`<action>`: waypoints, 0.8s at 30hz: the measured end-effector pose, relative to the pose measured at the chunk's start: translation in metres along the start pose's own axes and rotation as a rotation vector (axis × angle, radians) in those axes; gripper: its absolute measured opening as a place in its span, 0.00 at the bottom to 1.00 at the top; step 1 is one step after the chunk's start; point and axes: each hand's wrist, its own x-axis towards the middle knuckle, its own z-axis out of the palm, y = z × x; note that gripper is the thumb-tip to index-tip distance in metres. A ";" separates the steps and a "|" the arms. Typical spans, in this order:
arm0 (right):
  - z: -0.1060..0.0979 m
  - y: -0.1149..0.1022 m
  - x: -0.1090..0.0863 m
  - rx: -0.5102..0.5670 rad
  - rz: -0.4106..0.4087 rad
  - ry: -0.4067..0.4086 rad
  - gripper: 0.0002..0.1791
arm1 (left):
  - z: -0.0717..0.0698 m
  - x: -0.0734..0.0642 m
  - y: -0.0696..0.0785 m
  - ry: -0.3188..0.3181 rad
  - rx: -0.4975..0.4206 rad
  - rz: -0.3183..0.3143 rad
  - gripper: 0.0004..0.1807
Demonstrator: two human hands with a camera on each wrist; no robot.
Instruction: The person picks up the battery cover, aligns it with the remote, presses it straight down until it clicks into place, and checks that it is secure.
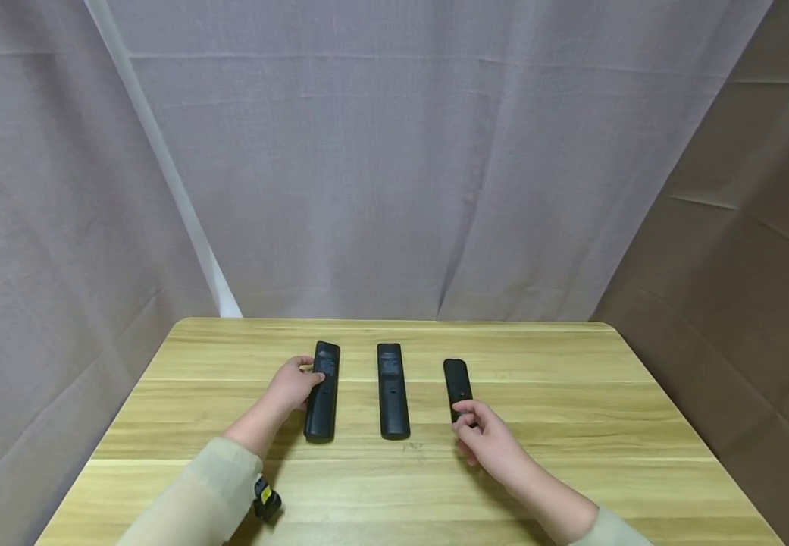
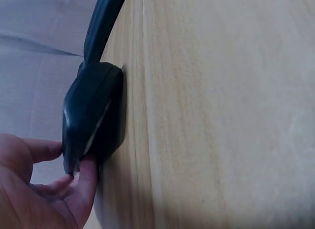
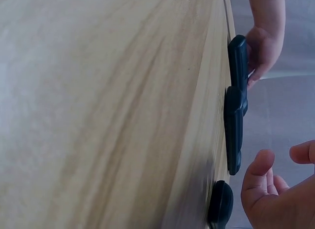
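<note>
Three black remote controls lie in a row on the wooden table. My left hand grips the left remote control by its outer edge, thumb on top and fingers under it. In the left wrist view that remote control is tilted, its gripped edge raised. The middle remote control shows a printed label and a battery cover. Over the near end of the smaller right remote control hovers my right hand. The right wrist view shows its thumb and fingers apart, with nothing between them.
The table has rounded far corners. Grey curtain cloth hangs behind it and on the left, and a brownish cloth on the right. A small black device with a yellow mark sits at the left wrist.
</note>
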 end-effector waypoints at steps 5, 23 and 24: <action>0.001 -0.001 0.000 0.008 0.008 0.004 0.20 | -0.001 -0.002 0.002 0.027 0.033 0.000 0.27; -0.001 0.001 0.003 0.024 0.036 0.008 0.20 | -0.011 -0.018 0.000 0.025 0.191 0.082 0.31; -0.001 0.001 0.003 0.027 0.035 0.008 0.20 | -0.012 -0.019 -0.001 0.027 0.201 0.095 0.31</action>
